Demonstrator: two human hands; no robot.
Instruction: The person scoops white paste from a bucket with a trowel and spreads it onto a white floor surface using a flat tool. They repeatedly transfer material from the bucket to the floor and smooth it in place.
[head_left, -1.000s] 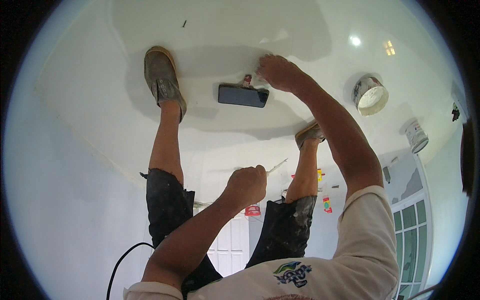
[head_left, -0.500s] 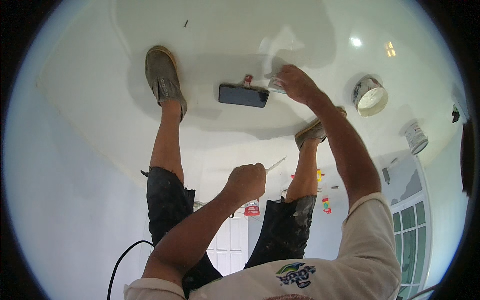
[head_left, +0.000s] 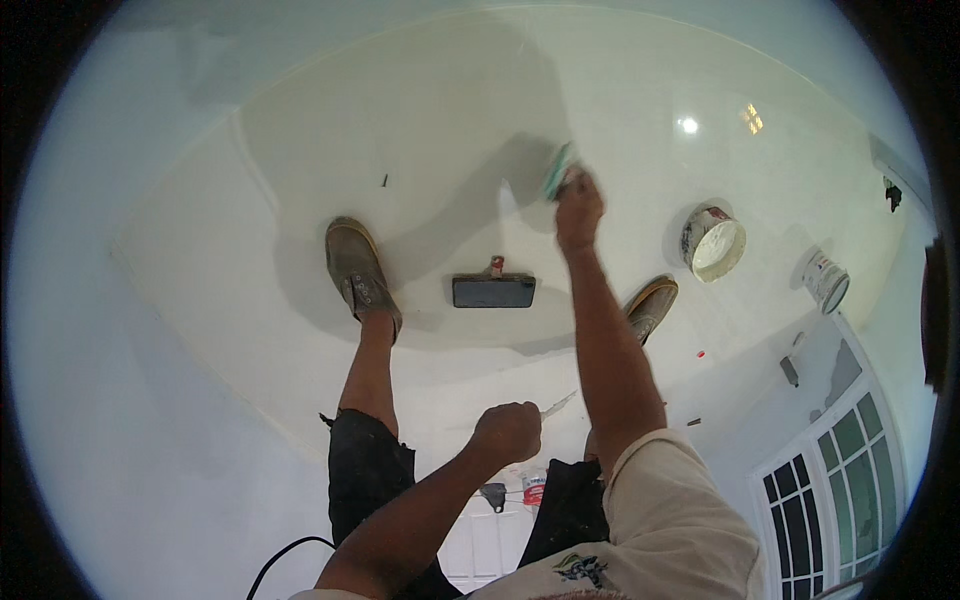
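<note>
My left hand (head_left: 507,433) is closed in a fist around the hidden handle of what looks like a putty knife (head_left: 560,404), whose thin, smeared blade points to the right. Farther out, my right hand (head_left: 579,210) grips a flat, wide-edged spreader (head_left: 560,172) with a whitish-green face, slightly blurred, at or just over the pale, glossy floor. Between my feet lies a dark phone (head_left: 493,291), with a small red and grey clip-like piece (head_left: 497,266) behind it.
A tub of white paste (head_left: 715,243) stands beyond my right shoe (head_left: 651,306). A white can (head_left: 826,280) lies farther right. Past my left shoe (head_left: 358,262) is a small screw (head_left: 384,180). A paned window (head_left: 850,470) is at lower right.
My right hand has moved outward from beside the phone with the spreader, whose face now shows. The whole view has shifted toward the far wall. My left hand keeps its grip.
</note>
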